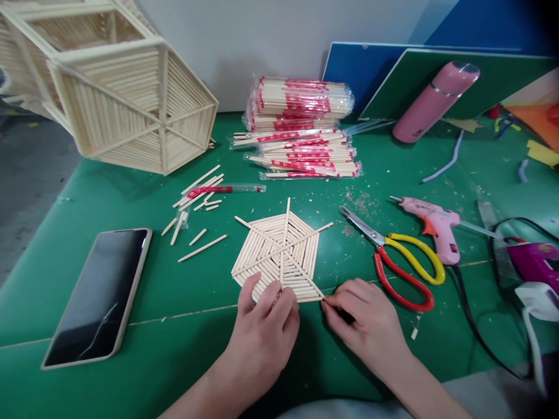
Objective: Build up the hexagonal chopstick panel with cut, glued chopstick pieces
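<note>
A flat hexagonal stick panel (301, 247), made of thin wooden sticks in nested rings with crossing spokes, lies on the green table. Several spokes stick out past its rim. My left hand (266, 326) is closed over the panel's near left edge, fingers bent and pressed on the sticks; the thumb is mostly hidden. At the near right corner, my right hand (360, 311) pinches the end of a spoke between thumb and fingertips. Scissors (379, 238) with one red and one yellow handle lie just beyond my right hand, blades pointing away to the left.
A pink glue gun (437, 224) lies right of the scissors, its cord running nearby. Cut sticks (203, 247) and a phone (100, 291) lie left. Wrapped chopsticks (301, 128) are piled behind. A large stick-built hexagonal frame (131, 105) stands back left; a pink flask (437, 102) leans back right.
</note>
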`<state>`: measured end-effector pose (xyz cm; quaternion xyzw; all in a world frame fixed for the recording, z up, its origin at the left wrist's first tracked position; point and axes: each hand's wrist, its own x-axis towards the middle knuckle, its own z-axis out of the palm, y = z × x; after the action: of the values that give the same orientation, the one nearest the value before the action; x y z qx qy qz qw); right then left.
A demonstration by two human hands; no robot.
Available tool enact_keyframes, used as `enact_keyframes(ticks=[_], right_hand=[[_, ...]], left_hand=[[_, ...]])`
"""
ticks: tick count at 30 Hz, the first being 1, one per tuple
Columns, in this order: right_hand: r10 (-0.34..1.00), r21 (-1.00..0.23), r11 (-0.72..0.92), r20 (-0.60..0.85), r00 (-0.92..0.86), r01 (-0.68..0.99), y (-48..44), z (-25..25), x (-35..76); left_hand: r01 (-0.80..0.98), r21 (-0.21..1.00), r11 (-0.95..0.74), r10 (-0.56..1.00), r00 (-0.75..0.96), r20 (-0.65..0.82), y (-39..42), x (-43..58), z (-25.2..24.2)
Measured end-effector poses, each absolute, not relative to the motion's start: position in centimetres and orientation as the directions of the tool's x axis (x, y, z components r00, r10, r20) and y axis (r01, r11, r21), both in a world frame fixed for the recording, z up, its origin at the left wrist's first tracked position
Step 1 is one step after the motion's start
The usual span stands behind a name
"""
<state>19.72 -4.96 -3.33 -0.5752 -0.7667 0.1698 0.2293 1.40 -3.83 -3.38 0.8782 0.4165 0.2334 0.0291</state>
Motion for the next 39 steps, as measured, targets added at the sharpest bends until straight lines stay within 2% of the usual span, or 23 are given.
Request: enact_keyframes(ticks=[12,23,39], right_hand=[[0.964,-0.526,0.264,0.129,-0.231,0.809,-5.1,-3.4,19.8],[0.97,-0.564,0.236,0.089,-0.226,0.791,-4.9,-3.2,19.9],[0.962,-0.544,0.268,0.112,-0.248,0.795,-4.9,-3.4,20.0]], left_hand=[[0.748,0.129,-0.652,0.745,0.599,0.292,-3.3,2.3,-3.7],[0.694,0.083,-0.715,0.688,0.678,0.26,-3.2,3.5,-3.6],[0.717,0.069,-0.694,0.706,0.659,0.26,-3.7,3.6,-4.0]])
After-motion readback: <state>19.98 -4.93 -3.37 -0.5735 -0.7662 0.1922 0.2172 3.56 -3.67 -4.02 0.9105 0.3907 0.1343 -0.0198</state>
